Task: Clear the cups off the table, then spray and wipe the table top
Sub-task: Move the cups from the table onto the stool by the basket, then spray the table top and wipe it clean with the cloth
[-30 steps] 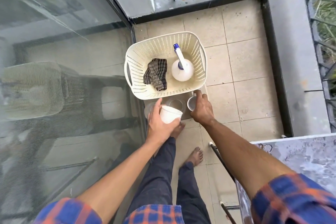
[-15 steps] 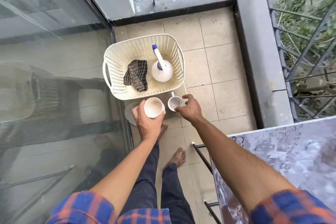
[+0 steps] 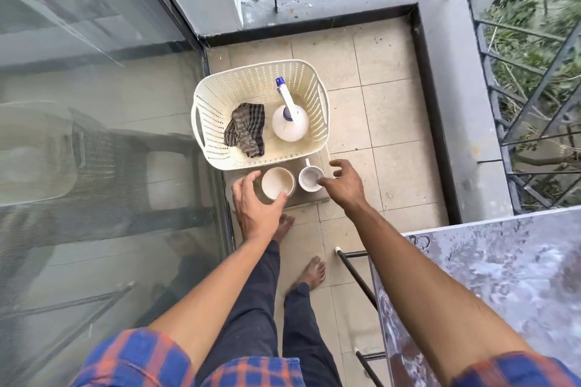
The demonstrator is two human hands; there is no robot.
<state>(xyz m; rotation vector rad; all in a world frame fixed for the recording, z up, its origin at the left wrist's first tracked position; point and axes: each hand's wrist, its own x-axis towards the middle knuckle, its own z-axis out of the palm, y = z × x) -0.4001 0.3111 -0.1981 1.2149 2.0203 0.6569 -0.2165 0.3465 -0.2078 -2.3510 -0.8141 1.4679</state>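
The left hand [image 3: 254, 210] grasped the paper cup [image 3: 276, 181] beside the basket [image 3: 213, 110], while the right hand [image 3: 342, 187] hovered, fingers loose and holding nothing, just beside the mug [image 3: 309, 177].

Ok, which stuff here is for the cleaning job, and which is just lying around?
For the job: big cup, held by the left hand; small mug; spray bottle; striped cloth; grey table top.

Just around: white basket holding bottle and cloth; glass door; railing; bushes.
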